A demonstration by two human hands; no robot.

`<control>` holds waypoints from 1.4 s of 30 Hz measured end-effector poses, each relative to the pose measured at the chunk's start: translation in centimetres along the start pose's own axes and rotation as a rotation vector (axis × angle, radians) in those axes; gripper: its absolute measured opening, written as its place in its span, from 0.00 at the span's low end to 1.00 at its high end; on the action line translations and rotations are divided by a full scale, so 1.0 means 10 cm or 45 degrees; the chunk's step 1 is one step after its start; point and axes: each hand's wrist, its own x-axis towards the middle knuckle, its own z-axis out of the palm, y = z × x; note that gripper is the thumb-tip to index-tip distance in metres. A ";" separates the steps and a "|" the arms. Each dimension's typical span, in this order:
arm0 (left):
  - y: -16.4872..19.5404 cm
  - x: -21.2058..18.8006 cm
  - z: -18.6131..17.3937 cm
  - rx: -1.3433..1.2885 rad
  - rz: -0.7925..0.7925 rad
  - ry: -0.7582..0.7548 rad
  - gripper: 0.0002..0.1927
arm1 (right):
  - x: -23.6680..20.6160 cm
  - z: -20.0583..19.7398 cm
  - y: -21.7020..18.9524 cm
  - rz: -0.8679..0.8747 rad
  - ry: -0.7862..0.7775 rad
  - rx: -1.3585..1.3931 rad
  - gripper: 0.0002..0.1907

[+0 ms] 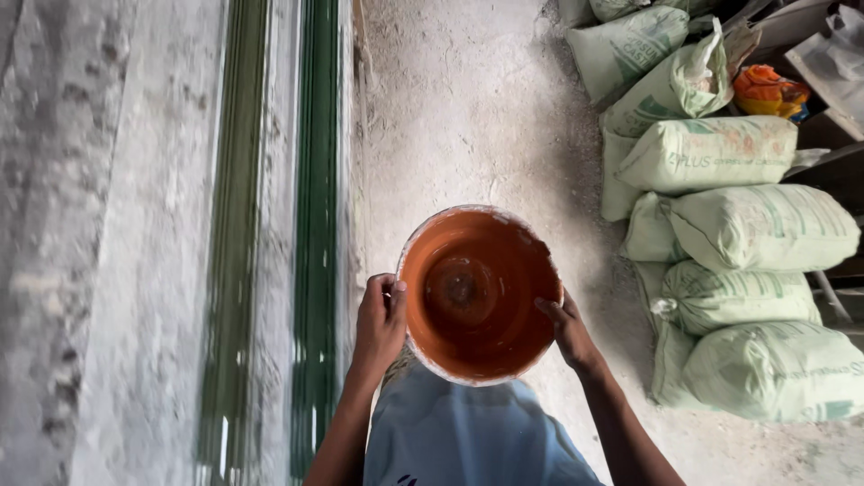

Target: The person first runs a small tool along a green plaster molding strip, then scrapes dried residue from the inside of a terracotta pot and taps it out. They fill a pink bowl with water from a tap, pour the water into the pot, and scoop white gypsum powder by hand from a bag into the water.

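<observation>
Light blue shirt (pixel 468 432) at bottom edge, nearest the lens. Dusty grey floor (pixel 468 117) beyond, with green-edged glass sheets (pixel 315 225) along the left side. Stacked pale green sacks (pixel 747 225) on the right, an orange bundle (pixel 765 90) above them. Orange bucket (pixel 477 292), empty, rim crusted white, held in mid-air above the floor and just ahead of the shirt. Left hand (pixel 378 324) wrapped on the bucket's left rim, fingers curled; right hand (pixel 567 328) gripping the right rim, thumb inside.

arms: bare, no sleeves seen | garment (pixel 463 436): light blue, possibly a shirt
</observation>
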 end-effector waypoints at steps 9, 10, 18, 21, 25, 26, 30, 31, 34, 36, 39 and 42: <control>0.57 3.01 0.08 -0.042 0.014 -0.206 0.15 | 2.21 0.38 -1.19 -0.118 0.121 0.019 0.30; 0.56 3.31 0.16 -0.028 0.004 -0.202 0.16 | 2.51 0.37 -1.27 -0.119 0.127 0.024 0.30; 0.57 5.98 1.05 -0.325 -0.154 -0.129 0.17 | 5.25 0.07 -2.20 -0.126 0.024 0.097 0.32; 0.78 6.97 1.22 -0.606 -0.261 -0.179 0.15 | 6.19 -0.06 -2.85 -0.160 0.013 0.038 0.31; 1.03 8.16 1.36 -0.985 -0.484 -0.293 0.11 | 7.37 -0.17 -3.61 -0.151 0.015 -0.047 0.30; 1.06 8.45 1.41 -1.119 -0.546 -0.318 0.10 | 7.66 -0.20 -3.73 -0.136 0.033 -0.040 0.30; 0.99 9.72 1.64 -1.285 -0.582 -0.458 0.10 | 8.91 -0.30 -4.01 -0.141 0.067 -0.012 0.31; 0.96 10.07 1.69 -1.307 -0.565 -0.471 0.10 | 9.22 -0.30 -4.05 -0.162 0.065 -0.004 0.31; 0.93 11.22 1.77 -1.172 -0.482 -0.485 0.10 | 10.24 -0.24 -4.28 -0.150 0.136 0.042 0.30; 1.01 12.06 1.76 -0.946 -0.383 -0.518 0.11 | 10.86 -0.18 -4.58 -0.139 0.194 0.013 0.31; 1.23 13.30 1.71 -0.665 -0.248 -0.561 0.11 | 11.74 -0.07 -5.18 -0.186 0.239 -0.003 0.32; 1.45 14.33 1.68 -0.307 -0.093 -0.379 0.17 | 12.34 -0.07 -5.64 -0.308 0.173 0.055 0.31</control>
